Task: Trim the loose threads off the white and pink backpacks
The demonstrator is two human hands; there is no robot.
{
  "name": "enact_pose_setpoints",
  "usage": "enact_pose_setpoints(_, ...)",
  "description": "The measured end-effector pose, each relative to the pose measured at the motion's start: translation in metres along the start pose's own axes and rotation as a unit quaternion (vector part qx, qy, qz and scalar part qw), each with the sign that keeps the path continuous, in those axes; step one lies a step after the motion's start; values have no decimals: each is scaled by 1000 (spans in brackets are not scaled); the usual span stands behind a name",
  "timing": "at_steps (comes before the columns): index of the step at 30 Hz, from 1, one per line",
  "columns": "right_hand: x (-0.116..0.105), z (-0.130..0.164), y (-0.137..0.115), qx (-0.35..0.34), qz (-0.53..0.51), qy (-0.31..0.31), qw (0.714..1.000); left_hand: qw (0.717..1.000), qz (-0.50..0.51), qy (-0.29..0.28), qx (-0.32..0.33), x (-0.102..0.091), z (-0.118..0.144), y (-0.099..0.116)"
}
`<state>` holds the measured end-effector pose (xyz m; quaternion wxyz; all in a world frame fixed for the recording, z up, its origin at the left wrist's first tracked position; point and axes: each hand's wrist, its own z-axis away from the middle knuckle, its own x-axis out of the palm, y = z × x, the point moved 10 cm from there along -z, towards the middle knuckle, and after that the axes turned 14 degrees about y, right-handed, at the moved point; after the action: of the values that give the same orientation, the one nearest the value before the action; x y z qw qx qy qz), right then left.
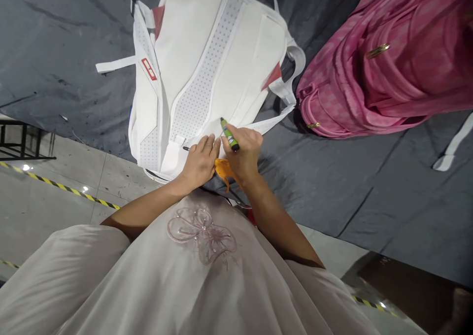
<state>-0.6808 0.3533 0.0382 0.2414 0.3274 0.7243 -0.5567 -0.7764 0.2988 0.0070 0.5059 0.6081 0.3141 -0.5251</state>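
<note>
A white backpack [236, 44] lies with its padded back panel and straps facing up. My right hand [246, 150] is closed round a green marker [229, 135] with dark ends, slanting over the bag's lower part. My left hand [201, 161] rests on the bag's lower edge beside it, fingers close together and stretched over the fabric. A small black tip [185, 148] pokes out by the left hand; what it belongs to is hidden. Between my wrists hangs an orange piece [223, 171], cloth-like, partly covered by the right hand.
To the right stands a pink checked backpack [343, 88] with gold zip pulls. Both bags are on a dark grey cloth [314, 187]. A loose white strap [453, 148] lies at the far right. A black metal frame [25, 140] and yellow-black tape [66, 187] show at left.
</note>
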Motion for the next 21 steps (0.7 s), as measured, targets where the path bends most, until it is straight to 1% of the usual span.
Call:
enact_pose_setpoints(2,5,1,-3,-6,-15,-32,999,1000,-1,0,0,1,0,0)
enact_pose_setpoints(3,5,0,-2,-1,-15,-32,999,1000,-2,1,1,1,0,0)
enact_pose_setpoints(6,-3,-2,0,18,3,8,1000,1000,-5,5,2,2,0,0)
enact_pose_setpoints(10,5,0,-6,14,-14,-19,1000,1000,-4,-1,1,2,0,-1)
enact_pose_setpoints(13,0,-1,2,50,8,14,999,1000,-1,0,-4,2,0,-2)
enact_pose_setpoints(14,1,-1,3,56,9,15,998,1000,1,-2,-4,2,0,-2)
enact_pose_setpoints(17,9,1,0,44,-21,-19,999,1000,5,-6,-3,3,0,-1)
enact_pose_setpoints(18,8,0,0,45,-22,-15,999,1000,4,-5,-3,3,0,-2)
enact_pose_setpoints(21,-2,-2,7,59,7,34,998,1000,-2,-1,-1,3,-1,-2)
